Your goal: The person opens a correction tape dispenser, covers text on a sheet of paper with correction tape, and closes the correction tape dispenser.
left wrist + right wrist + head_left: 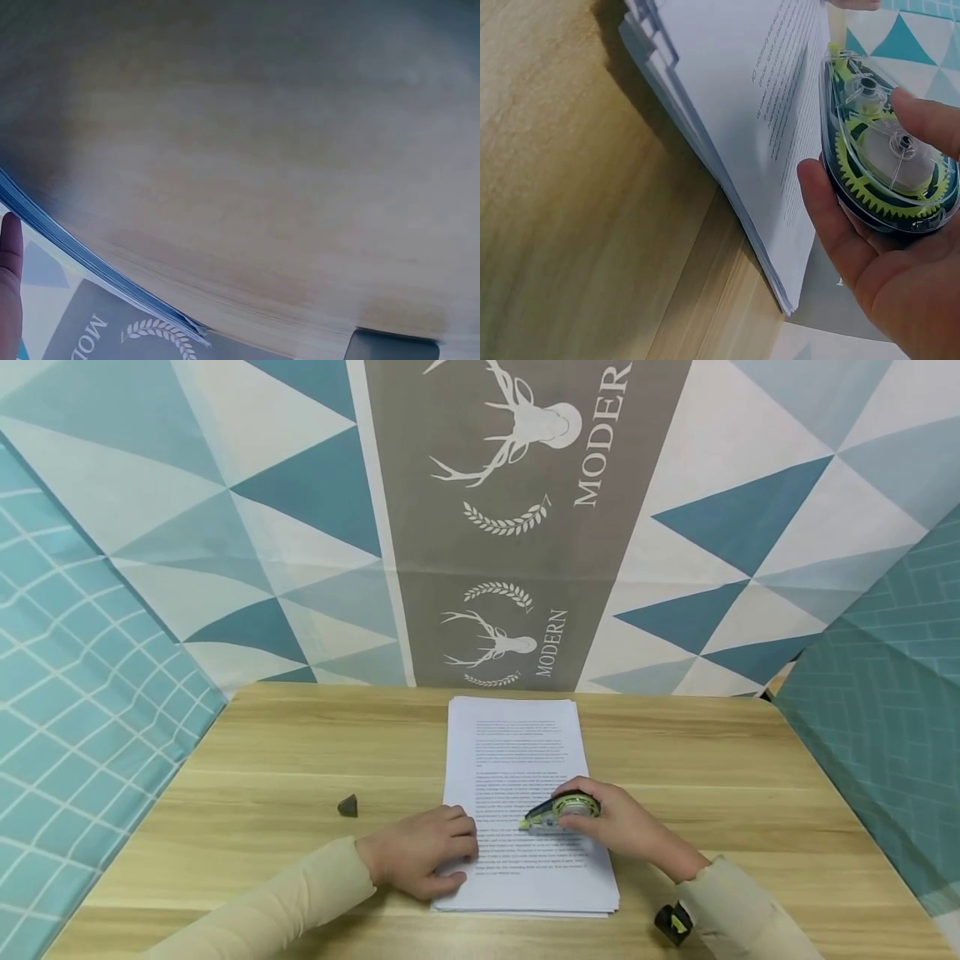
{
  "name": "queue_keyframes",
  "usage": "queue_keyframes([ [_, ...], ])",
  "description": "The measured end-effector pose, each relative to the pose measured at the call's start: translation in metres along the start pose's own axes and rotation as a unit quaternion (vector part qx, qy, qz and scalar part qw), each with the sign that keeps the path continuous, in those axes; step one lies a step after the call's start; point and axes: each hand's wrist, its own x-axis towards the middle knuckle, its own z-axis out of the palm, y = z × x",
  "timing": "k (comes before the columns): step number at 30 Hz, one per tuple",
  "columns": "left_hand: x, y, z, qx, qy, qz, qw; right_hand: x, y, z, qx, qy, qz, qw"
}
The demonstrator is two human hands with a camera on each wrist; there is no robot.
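A correction tape dispenser (562, 808), clear with a green-toothed wheel inside, is held by my right hand (622, 822) between thumb and fingers. Its narrow tip is at a printed line on the top sheet of a paper stack (525, 889). In the right wrist view the dispenser (889, 150) shows its reels, with the thumb on its near face. My left hand (426, 852) rests on the stack's left edge, fingertips on the paper. The left wrist view catches just one finger (10, 277) of it beside the stack's edge.
A small dark wedge-shaped piece (347, 806) lies on the wooden table (300, 743), left of the stack. Beside the right sleeve sits a black object with a yellow-green patch (672, 924). A patterned cloth (495, 527) stands behind the table's far edge.
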Motion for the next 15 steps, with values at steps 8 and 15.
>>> queue_keyframes([
  [8,0.0001,-0.0008,0.0005,0.0,-0.006,-0.005,1.0,0.0003,-0.0026,-0.0007,-0.001,0.001,-0.004,1.0],
  [15,0.0004,0.0007,-0.0006,-0.005,-0.014,-0.009,0.9998,0.0029,-0.0033,0.0005,-0.026,-0.012,-0.048,0.9985],
])
